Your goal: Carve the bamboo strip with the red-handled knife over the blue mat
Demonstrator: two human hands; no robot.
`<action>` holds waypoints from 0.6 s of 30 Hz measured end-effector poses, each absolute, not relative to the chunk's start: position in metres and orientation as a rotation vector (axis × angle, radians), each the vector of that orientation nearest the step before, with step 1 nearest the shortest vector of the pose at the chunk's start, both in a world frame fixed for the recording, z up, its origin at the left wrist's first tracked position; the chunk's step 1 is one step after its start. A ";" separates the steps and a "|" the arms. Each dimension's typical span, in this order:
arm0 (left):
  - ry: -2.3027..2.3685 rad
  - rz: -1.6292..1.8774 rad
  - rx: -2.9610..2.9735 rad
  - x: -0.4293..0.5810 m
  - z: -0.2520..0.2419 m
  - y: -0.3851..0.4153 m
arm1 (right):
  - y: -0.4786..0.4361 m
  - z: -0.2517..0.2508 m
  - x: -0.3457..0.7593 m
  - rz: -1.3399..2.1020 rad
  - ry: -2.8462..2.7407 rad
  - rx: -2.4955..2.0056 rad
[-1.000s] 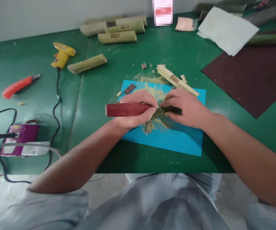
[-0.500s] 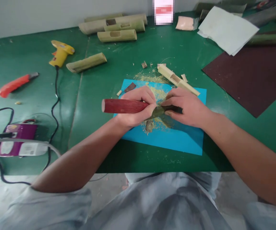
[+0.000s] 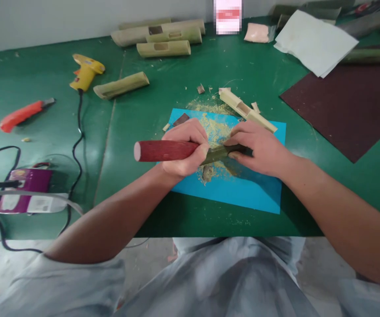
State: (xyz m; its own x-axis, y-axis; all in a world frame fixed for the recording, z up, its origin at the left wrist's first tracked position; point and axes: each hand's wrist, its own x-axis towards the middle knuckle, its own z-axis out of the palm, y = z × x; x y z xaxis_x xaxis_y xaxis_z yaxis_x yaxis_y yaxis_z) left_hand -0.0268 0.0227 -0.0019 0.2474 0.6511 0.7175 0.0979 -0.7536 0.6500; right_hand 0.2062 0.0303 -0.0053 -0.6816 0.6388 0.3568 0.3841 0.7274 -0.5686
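My left hand [image 3: 187, 147] is wrapped round the thick red wooden handle [image 3: 165, 151] of a tool. Its working end is hidden behind my fingers and the workpiece. With fingertips closed, my right hand [image 3: 257, 147] grips a green bamboo piece [image 3: 218, 154], which spans the gap between both hands. Beneath them lies a blue sheet [image 3: 242, 193] strewn with pale bamboo dust [image 3: 214, 130] and a brown scrap [image 3: 207, 173]. A pale bamboo piece with a cut-out slot [image 3: 257, 119] rests just beyond my right hand.
Left are a yellow glue gun [image 3: 86, 72], a red-handled cutter [image 3: 24, 114], a purple box [image 3: 31, 189] with cables, and a bamboo section [image 3: 122, 86]. Slotted bamboo tubes [image 3: 163, 48] lie at the back. Right are white paper [image 3: 315, 42] and a dark brown sheet [image 3: 344, 105].
My left hand and the red handle have shifted left, away from my right hand, baring more of the green bamboo. My right hand stays nearly in place. The view has shifted slightly.
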 end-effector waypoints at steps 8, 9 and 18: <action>0.795 1.597 2.014 -0.028 -0.009 0.021 | 0.031 -0.005 0.206 0.660 -2.376 -0.769; 0.828 1.588 2.009 -0.029 -0.009 0.020 | 0.031 -0.005 0.206 0.655 -2.379 -0.771; 1.039 1.347 1.958 -0.028 0.005 0.009 | 0.026 -0.004 0.206 0.626 -2.383 -0.795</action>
State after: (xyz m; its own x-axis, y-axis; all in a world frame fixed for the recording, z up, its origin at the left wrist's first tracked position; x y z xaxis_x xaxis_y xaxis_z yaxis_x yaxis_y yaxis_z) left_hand -0.0279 0.0093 0.0051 0.2024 0.8311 0.5180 0.2900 -0.5561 0.7789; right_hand 0.2063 0.0263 -0.0043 -0.6763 0.6504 0.3459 0.3962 0.7170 -0.5735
